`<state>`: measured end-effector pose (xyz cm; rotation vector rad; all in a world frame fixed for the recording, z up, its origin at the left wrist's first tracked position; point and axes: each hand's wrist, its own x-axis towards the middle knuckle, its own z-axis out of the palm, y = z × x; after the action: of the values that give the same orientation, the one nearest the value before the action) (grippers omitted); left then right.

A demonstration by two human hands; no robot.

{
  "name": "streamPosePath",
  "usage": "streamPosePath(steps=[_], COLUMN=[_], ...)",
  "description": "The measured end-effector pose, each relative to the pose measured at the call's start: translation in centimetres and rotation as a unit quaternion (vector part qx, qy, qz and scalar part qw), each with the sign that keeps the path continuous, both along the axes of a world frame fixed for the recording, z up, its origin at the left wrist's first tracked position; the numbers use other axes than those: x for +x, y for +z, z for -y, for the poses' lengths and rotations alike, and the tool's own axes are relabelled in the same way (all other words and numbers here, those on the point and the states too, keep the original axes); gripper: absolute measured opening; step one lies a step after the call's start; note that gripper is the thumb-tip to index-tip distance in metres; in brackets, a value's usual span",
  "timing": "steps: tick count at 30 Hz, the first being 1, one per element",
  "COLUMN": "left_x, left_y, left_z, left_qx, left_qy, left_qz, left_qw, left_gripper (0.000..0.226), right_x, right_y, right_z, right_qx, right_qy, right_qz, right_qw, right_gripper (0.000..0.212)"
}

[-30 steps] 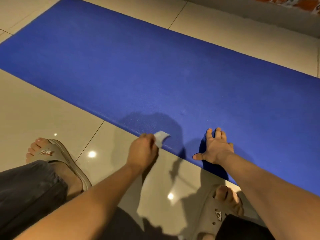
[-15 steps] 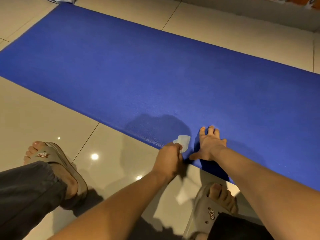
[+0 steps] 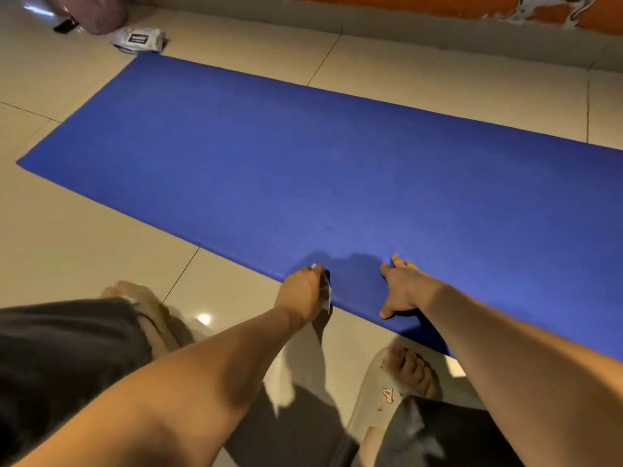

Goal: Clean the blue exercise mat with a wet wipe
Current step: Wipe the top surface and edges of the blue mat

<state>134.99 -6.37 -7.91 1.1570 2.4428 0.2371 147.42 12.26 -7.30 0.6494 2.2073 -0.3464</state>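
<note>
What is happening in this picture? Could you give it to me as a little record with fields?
mat: blue exercise mat lying flat on the tiled floor
left: left hand grips a white wet wipe at the mat's near edge
right: right hand rests on the mat, fingers straight
nearby: wipes pack on the floor by the mat's far corner

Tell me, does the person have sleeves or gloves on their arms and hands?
No. The left forearm and right forearm are bare, with no sleeves showing. The left hand and right hand wear no gloves, and no watch, bracelet or ring shows.
</note>
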Motion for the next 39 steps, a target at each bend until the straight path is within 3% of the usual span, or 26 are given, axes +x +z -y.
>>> streamPosePath(steps=[4, 7, 9, 14, 19, 27, 30, 35, 39], left_x=[-1.8, -4.7, -5.4, -4.2, -2.7, 3.8, 8.5, 12.0, 6.7], left_y=[-1.4, -2.5, -3.0, -3.8, -3.3, -2.9, -3.4, -3.2, -3.8], left_z=[0.8, 2.4, 3.0, 2.9, 2.5, 0.4, -1.4, -3.4, -1.8], left_qx=[0.039, 0.095, 0.106, 0.108, 0.122, 0.177, 0.184, 0.170, 0.167], left_qy=[0.097, 0.261, 0.302, 0.294, 0.277, 0.360, 0.342, 0.270, 0.323], left_qz=[0.048, 0.041, 0.050, 0.091, 0.113, 0.197, 0.223, 0.187, 0.136], left_qw=[0.993, 0.960, 0.946, 0.945, 0.947, 0.895, 0.894, 0.929, 0.922], left_gripper=[0.014, 0.006, 0.010, 0.013, 0.008, 0.019, 0.018, 0.012, 0.010], right_x=[-1.1, -1.0, -0.9, -2.5, -1.0, 0.8, 1.5, 2.5, 3.0], right_y=[0.2, -0.3, -0.4, 1.0, -0.4, -0.9, -1.1, -1.6, -1.7], right_z=[-0.1, -0.1, 0.0, -0.3, 0.6, 0.4, -0.1, -0.7, -1.0], right_qx=[-0.011, -0.008, 0.004, 0.007, 0.008, -0.004, -0.007, -0.009, -0.004], right_qy=[0.005, 0.001, 0.008, 0.002, -0.037, -0.027, -0.017, 0.001, 0.013], right_qz=[0.032, 0.064, 0.076, 0.096, 0.060, -0.001, -0.030, -0.063, -0.082], right_qw=[0.999, 0.998, 0.997, 0.995, 0.997, 1.000, 0.999, 0.998, 0.997], right_gripper=[0.120, 0.131, 0.131, 0.123, 0.125, 0.116, 0.110, 0.107, 0.106])
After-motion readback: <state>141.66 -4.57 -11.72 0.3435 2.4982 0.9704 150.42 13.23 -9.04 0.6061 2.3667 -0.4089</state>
